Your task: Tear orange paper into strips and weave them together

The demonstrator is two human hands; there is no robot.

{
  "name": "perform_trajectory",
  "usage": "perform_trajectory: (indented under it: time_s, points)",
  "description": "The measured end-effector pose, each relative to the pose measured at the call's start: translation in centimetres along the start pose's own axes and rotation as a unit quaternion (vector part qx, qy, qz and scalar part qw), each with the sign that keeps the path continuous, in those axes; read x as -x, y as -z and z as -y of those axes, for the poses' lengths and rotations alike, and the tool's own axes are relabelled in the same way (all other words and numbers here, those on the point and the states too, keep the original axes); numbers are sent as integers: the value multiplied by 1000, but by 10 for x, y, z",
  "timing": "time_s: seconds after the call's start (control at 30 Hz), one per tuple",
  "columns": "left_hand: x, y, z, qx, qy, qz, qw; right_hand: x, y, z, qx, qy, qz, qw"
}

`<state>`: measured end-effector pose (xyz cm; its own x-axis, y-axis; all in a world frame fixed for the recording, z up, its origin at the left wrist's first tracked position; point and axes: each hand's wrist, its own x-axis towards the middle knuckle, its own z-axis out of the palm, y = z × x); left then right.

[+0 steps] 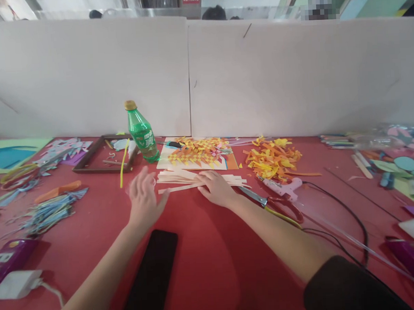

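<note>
A loose bundle of cream paper strips [175, 177] lies crosswise on the red table. My right hand [217, 189] is over the strips, its fingers and thumb closed around their middle; the strips stick out on both sides of it. My left hand [142, 192] is raised near the left ends of the strips, fingers apart and a little blurred, with nothing seen in it. Just behind the strips is a cream card [164, 159] with a woven yellow and orange paper piece [196, 153] on it. Scissors [264, 202] with red and yellow handles lie beside my right wrist.
A green bottle [142, 135] stands behind my left hand, beside a brown frame [98, 170]. Yellow and orange paper scraps [274, 159] and a pink glue gun [285, 188] with a black cord lie right. A black phone [152, 276] is in front; a white partition [275, 79] stands behind.
</note>
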<state>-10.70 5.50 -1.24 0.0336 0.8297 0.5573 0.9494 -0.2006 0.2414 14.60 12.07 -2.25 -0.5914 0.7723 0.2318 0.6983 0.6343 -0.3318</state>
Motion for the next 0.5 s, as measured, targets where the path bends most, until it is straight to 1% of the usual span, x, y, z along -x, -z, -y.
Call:
perform_trajectory:
  time_s: [0.07, 0.1, 0.17, 0.2, 0.27, 0.33, 0.4, 0.5]
  points:
    - [-7, -6, -18, 10, -70, 83, 994, 2, -2, -2, -9, 8, 1, 1000]
    - [-11, -11, -27, 7, -96, 129, 987, 3, -3, -2, -12, 11, 1, 1000]
    - [-18, -24, -44, 9, -136, 209, 968, 5, -5, -2, -13, 13, -2, 1000]
    - [-21, -31, -51, 13, -144, 242, 959, 6, -5, -2, -11, 13, -3, 1000]
    - [-25, -45, -60, 18, -146, 260, 954, 7, -3, -4, -7, 15, 0, 1000]
    - [-27, -55, -63, 22, -141, 272, 952, 9, 2, -10, 1, 14, 2, 1000]
    - [-28, -60, -63, 26, -138, 280, 950, 9, 12, -21, 15, 3, 0, 1000]
    - [-28, -60, -62, 28, -135, 282, 949, 4, 29, -44, 50, -28, 0, 998]
